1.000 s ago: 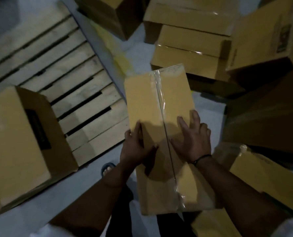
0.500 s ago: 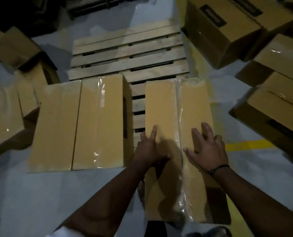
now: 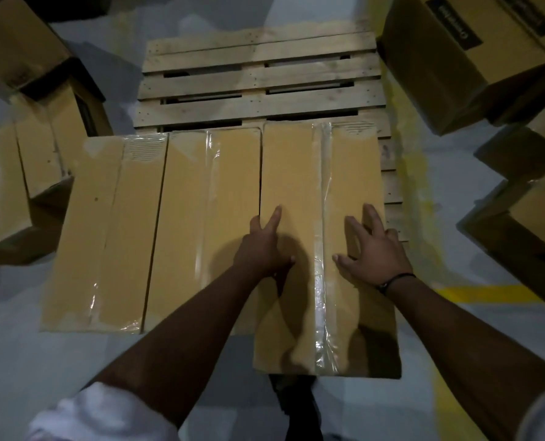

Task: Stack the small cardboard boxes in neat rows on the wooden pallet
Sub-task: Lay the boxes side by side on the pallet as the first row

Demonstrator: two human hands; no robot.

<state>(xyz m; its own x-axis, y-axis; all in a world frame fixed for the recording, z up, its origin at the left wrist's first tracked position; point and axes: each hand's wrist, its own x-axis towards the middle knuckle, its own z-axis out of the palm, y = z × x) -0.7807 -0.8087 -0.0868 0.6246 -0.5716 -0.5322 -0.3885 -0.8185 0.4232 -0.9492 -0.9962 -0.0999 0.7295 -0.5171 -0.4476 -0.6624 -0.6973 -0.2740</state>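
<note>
Resting flat on the pallet's near half: three small cardboard boxes in one row, long sides together, tape seams running front to back.

Item 1, wooden pallet [image 3: 258, 68]: slatted, far half bare; its right edge shows as a thin strip beside the row.

Item 2, right-hand box [image 3: 288, 167]: at the pallet's near right corner, left side touching the middle box [image 3: 182, 202]. Its near end juts further toward the person than its neighbours' ends. Clear tape runs along its centre line.

Item 3, left-hand box [image 3: 86, 237]: at the near left corner, touching the middle box and overhanging the pallet's left edge.

Item 4, left hand [image 3: 263, 246]: laid palm down on the right-hand box by its left edge, index finger straight, thumb out toward the tape. Nothing gripped, though in this dim view the outer fingers may reach into the seam with the middle box.

Item 5, right hand [image 3: 373, 253]: palm down on the same box near its right edge, fingers spread and straight, gripping nothing. Dark wristband [image 3: 395, 279] at the wrist.

Item 6, loose boxes on the floor: a printed one [image 3: 449, 62] off the pallet's far right corner, more [image 3: 26, 160] off the left edge.

Item 7, yellow floor line [image 3: 478, 294]: right of the pallet's near right corner.
</note>
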